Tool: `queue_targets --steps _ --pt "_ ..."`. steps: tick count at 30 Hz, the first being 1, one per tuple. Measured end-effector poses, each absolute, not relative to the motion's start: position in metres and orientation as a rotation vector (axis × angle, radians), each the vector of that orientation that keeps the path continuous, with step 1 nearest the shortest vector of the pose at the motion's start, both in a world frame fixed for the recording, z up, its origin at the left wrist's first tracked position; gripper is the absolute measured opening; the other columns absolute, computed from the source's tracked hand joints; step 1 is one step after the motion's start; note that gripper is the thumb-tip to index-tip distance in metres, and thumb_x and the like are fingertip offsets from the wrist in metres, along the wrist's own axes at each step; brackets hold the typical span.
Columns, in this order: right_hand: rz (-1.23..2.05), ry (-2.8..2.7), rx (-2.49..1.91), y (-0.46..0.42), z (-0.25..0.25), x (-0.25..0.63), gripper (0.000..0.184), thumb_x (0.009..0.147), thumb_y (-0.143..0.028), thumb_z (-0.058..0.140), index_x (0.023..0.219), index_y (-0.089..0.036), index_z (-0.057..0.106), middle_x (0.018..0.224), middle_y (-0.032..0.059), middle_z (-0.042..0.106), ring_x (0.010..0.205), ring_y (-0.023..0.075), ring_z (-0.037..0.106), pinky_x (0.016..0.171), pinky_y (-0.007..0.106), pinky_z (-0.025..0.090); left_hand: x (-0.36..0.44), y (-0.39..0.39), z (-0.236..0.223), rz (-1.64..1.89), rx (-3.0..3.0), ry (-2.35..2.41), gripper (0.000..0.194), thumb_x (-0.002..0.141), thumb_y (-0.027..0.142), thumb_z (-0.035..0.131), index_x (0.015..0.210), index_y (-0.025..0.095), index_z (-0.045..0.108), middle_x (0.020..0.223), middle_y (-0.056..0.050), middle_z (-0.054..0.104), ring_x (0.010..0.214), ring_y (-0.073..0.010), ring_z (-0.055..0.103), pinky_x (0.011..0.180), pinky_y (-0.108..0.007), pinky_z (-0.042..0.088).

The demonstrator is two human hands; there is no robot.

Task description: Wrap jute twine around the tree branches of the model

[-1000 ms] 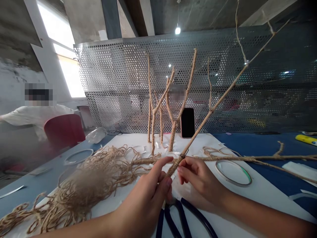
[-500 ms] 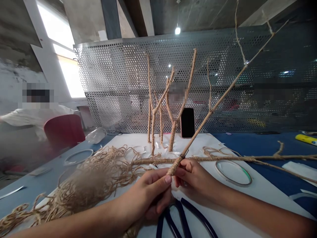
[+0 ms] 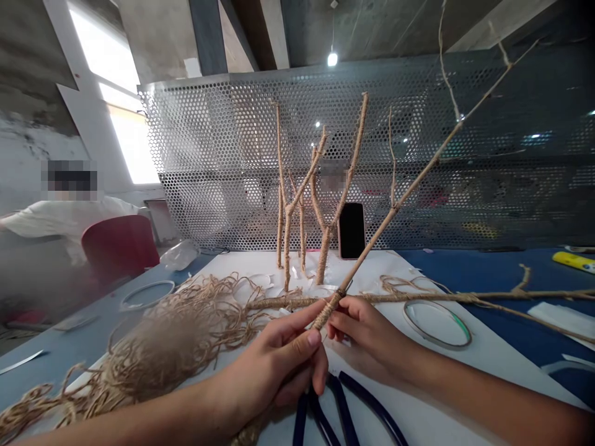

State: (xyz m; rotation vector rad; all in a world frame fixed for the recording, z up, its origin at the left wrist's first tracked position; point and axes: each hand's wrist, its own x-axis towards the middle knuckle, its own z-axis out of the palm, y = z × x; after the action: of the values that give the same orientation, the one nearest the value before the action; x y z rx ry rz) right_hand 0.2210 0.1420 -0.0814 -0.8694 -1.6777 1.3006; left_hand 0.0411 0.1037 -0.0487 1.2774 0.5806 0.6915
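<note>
I hold a long thin branch (image 3: 409, 186) that slants up to the right, its lower end wound with jute twine. My left hand (image 3: 279, 359) is closed around that wrapped lower end (image 3: 325, 313), thumb and forefinger along it. My right hand (image 3: 367, 337) pinches the branch from the right, just above the left hand's fingers. A big tangle of jute twine (image 3: 162, 347) lies on the white sheet to the left of my hands. Dark-handled scissors (image 3: 334, 412) lie under my hands.
Several twine-wrapped branches (image 3: 302, 192) stand upright near a black phone (image 3: 352, 229) before a perforated metal screen (image 3: 465, 155). Another wrapped branch (image 3: 465, 297) and a tape ring (image 3: 437, 322) lie to the right, a second ring (image 3: 146, 292) left. A person in white (image 3: 69, 217) sits far left.
My left hand has closed on the wrapped end of the branch, its fingers curling in from a looser reach. My right hand slid slightly lower and closer. The branch has barely shifted.
</note>
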Motion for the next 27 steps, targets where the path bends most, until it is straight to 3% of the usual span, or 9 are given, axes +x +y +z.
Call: queue_targets --steps 5,13,18,21,23,25,27 --pt "1.286 -1.606 -0.841 0.140 -0.078 0.219 0.010 0.082 -0.026 0.051 0.086 -0.017 0.053 0.073 -0.0003 0.053 0.067 0.0113 0.047 0.063 0.024 0.038 0.040 0.103 -0.051 0.732 1.312 0.623 0.048 0.090 0.030 0.041 0.136 0.026 0.028 0.065 0.001 0.059 0.033 -0.0005 0.027 0.033 -0.015 0.018" --pt "1.256 -1.533 -0.926 0.135 -0.070 0.219 0.018 0.081 -0.023 0.047 0.098 -0.019 0.048 0.065 -0.0040 0.046 0.058 0.0102 0.044 0.055 0.023 0.034 0.041 0.097 -0.045 0.753 1.586 0.796 0.051 0.090 0.037 0.038 0.138 0.026 0.025 0.064 0.002 0.057 0.039 -0.0032 0.028 0.035 -0.016 0.019" --pt "1.162 -1.588 -0.973 0.136 -0.069 0.221 0.018 0.080 -0.019 0.045 0.098 -0.020 0.046 0.063 -0.0050 0.046 0.058 0.0103 0.042 0.055 0.023 0.033 0.045 0.091 -0.042 0.787 1.877 0.980 0.046 0.091 0.033 0.035 0.135 0.018 0.035 0.052 0.003 0.048 0.046 -0.0082 0.039 0.045 -0.018 0.036" --pt "1.000 -1.625 -0.969 0.133 -0.067 0.222 0.010 0.084 -0.024 0.042 0.092 -0.020 0.046 0.060 -0.0049 0.041 0.058 0.0111 0.039 0.056 0.024 0.033 0.045 0.090 -0.041 0.866 2.081 1.021 0.043 0.091 0.030 0.036 0.133 0.023 0.038 0.079 -0.003 0.064 0.066 -0.0131 0.056 0.070 -0.025 0.046" --pt "0.824 -1.672 -0.952 0.127 -0.065 0.223 0.010 0.087 -0.026 0.040 0.083 -0.020 0.046 0.064 -0.0034 0.042 0.060 0.0116 0.040 0.056 0.024 0.033 0.044 0.090 -0.041 0.887 2.186 1.016 0.044 0.090 0.026 0.036 0.134 0.026 0.037 0.102 -0.005 0.064 0.087 -0.0171 0.059 0.087 -0.030 0.042" --pt "0.653 -1.771 -0.907 0.119 -0.065 0.223 0.013 0.088 -0.025 0.039 0.076 -0.020 0.044 0.067 -0.0019 0.044 0.062 0.0123 0.042 0.056 0.025 0.035 0.042 0.090 -0.042 0.860 2.224 1.026 0.046 0.090 0.024 0.035 0.136 0.027 0.032 0.102 -0.006 0.066 0.091 -0.0188 0.060 0.090 -0.032 0.041" --pt "0.511 -1.865 -0.846 0.113 -0.067 0.223 0.009 0.086 -0.023 0.041 0.077 -0.021 0.043 0.069 -0.0012 0.046 0.065 0.0131 0.044 0.059 0.026 0.037 0.041 0.090 -0.043 0.826 2.220 1.046 0.047 0.090 0.024 0.034 0.137 0.025 0.030 0.092 -0.006 0.069 0.083 -0.0190 0.063 0.084 -0.032 0.045"
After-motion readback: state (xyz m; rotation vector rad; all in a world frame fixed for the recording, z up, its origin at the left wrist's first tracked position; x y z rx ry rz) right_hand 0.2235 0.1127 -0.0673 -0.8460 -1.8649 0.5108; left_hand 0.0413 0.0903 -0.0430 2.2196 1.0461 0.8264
